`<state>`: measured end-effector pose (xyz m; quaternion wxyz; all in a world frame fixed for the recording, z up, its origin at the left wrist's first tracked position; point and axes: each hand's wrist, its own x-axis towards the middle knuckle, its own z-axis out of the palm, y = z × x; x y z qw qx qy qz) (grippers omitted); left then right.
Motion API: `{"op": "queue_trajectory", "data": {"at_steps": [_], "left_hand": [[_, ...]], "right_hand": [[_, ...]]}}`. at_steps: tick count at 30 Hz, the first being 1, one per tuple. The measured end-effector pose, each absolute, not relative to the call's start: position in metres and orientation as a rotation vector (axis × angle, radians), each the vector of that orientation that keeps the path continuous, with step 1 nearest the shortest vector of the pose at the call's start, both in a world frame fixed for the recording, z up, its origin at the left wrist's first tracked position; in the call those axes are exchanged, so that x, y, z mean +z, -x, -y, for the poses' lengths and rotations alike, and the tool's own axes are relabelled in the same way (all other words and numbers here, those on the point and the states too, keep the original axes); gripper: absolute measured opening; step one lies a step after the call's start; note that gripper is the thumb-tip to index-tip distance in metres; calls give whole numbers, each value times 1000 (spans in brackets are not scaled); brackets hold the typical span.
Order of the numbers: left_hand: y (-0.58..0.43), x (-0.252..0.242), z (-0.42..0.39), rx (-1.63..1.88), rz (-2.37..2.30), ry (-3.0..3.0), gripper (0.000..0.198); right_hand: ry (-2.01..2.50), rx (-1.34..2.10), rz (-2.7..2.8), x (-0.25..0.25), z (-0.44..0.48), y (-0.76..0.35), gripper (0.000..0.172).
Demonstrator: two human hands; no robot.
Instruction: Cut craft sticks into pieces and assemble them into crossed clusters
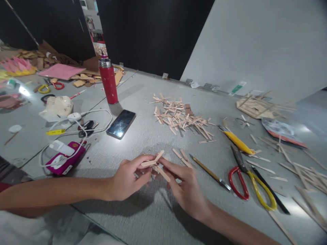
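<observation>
1. Left hand (133, 177): thumb and fingers are pinching one side of a little stick piece (154, 163), just above the table (143, 224). Nothing else seems to be in that grip.

2. Right hand (185, 183): fingertips are on the other side of the same piece, so it's a two-handed hold. Most of those fingers are tucked underneath, so no idea what they're doing down there.

3. Progress, as far as anyone can judge: a few sticks already come together in the piece, but it looks early. Whether they're fixed or only pinched in place, can't tell. Plenty of wood is left unjoined.

4. The piece itself: small, pale, flat sticks splaying from a middle point. One sticks out toward the left hand, one tilts up and away, one slants down toward the right. The middle is partly behind fingers and a bit blurry.

5. Just past the right hand: a couple of loose sticks (181, 158), then a slim pencil-like tool (209, 173) lying slantwise.

6. Further out: a messy pile of sticks (176, 119) ahead of the hands, a phone (121, 124) and a red bottle (109, 83) to its left. Off right are scissors (242, 167) with one red and one yellow handle, plus a yellow-handled cutter (236, 142).
</observation>
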<state>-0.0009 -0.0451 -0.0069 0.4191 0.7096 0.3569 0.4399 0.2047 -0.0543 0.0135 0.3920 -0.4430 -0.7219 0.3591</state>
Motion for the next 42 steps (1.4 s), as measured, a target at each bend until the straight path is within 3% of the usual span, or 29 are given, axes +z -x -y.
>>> {"op": "queue_trajectory", "data": {"at_steps": [7,12,18,24,31,38,42], "left_hand": [[1,0,40,1170,-894,-1949,25],[3,-4,38,1180,-851,-2072,30],[2,-6,38,1166,-865,-2136,30],[2,-2,37,1157,-916,-2024,29],[1,8,39,1112,-818,-1852,29],[4,5,35,1019,-840,-2121,40],[5,3,32,1143,-904,-2194,32]], "right_hand": [[1235,939,1771,10,52,-212,39],[1253,763,1754,20,47,-215,29],[1167,815,1784,28,47,-212,27],[1224,738,1891,24,59,-208,12],[1200,1036,1557,16,58,-202,22],[1124,1168,1229,-1,57,-195,32],[1114,1209,1183,-6,58,-195,34]]}}
